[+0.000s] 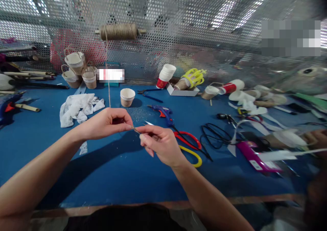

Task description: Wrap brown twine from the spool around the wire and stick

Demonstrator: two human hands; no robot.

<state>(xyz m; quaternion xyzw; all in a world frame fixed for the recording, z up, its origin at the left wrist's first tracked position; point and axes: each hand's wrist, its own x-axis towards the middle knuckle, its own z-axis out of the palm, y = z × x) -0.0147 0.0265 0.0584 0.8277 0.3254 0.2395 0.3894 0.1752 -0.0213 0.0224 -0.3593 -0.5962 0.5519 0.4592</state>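
My left hand (pixel 107 122) is closed in a pinch on a strand of jute twine (pixel 107 78) that runs down from a spool (pixel 119 31) mounted on the mesh wall. My right hand (pixel 159 145) is closed round the red and yellow handled scissors (pixel 189 146), whose blades point left and meet the twine end between my two hands. Both hands hover above the blue table (pixel 102 176). A small paper cup (pixel 127 97) stands just beyond them.
A blue glue gun (pixel 163 112), blue pliers (pixel 148 94), white lace (pixel 78 108), twine-wrapped cups (pixel 76 69), stacked cups (pixel 165 75), a yellow cage-like piece (pixel 194 77) and black scissors (pixel 217 135) lie about. Another person's hand (pixel 315 139) shows at the right, near a magenta packet (pixel 255 156).
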